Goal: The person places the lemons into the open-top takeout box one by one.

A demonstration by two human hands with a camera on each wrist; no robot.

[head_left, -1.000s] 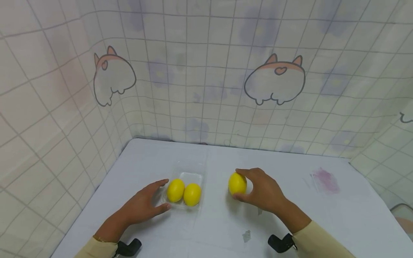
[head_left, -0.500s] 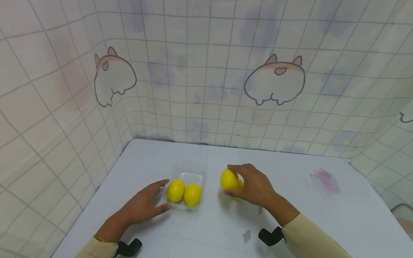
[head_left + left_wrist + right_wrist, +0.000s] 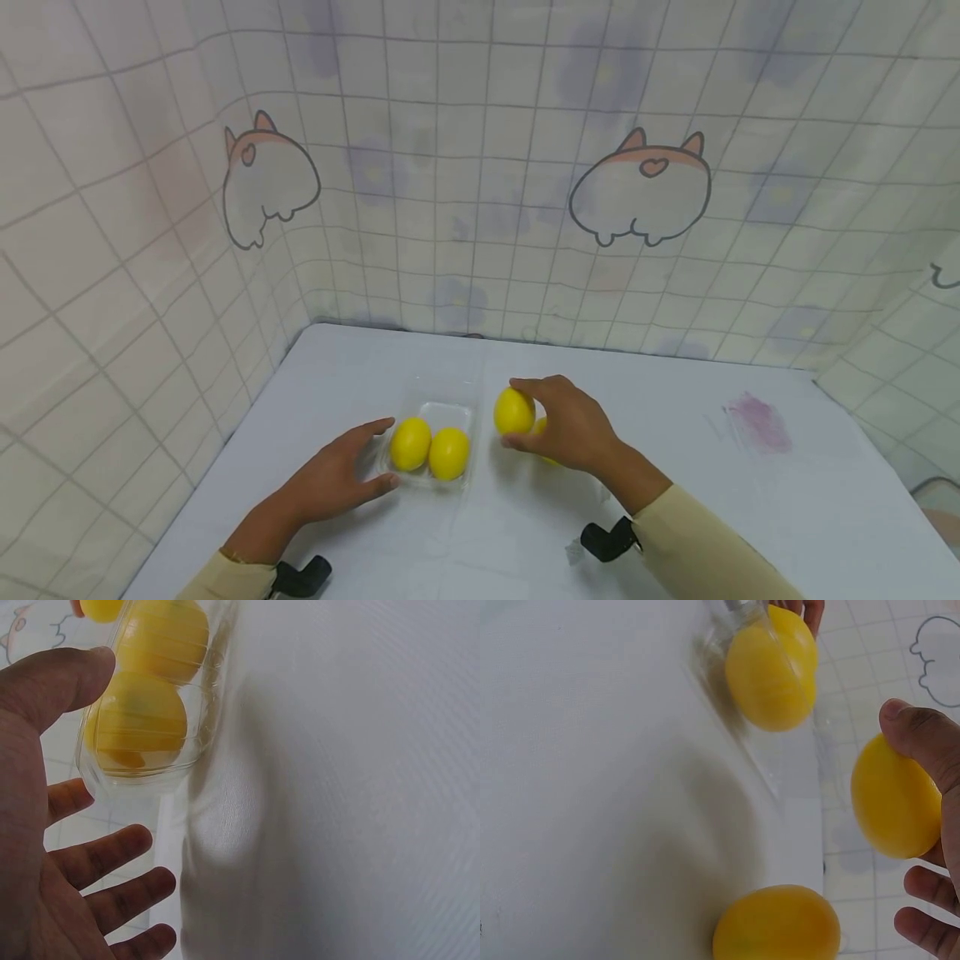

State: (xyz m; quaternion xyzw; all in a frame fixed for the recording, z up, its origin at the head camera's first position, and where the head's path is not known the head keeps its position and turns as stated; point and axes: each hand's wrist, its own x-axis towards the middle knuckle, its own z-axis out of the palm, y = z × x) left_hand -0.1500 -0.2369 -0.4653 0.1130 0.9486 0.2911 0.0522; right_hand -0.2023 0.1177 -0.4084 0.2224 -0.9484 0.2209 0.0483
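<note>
lemon (image 3: 514, 412) in R hand (image 3: 572, 427), beside tray (image 3: 444, 412)

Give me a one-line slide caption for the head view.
Right hand carries a lemon toward a clear tray holding two lemons, left hand steadying it.

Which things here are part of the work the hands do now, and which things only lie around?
Part of the work:
- lemon gripped by the right hand
- clear tray with two lemons, the left hand open at its side
- fourth lemon on the table under the right hand

Only lying around:
- pink stain on the table
- cartoon backdrop
</note>
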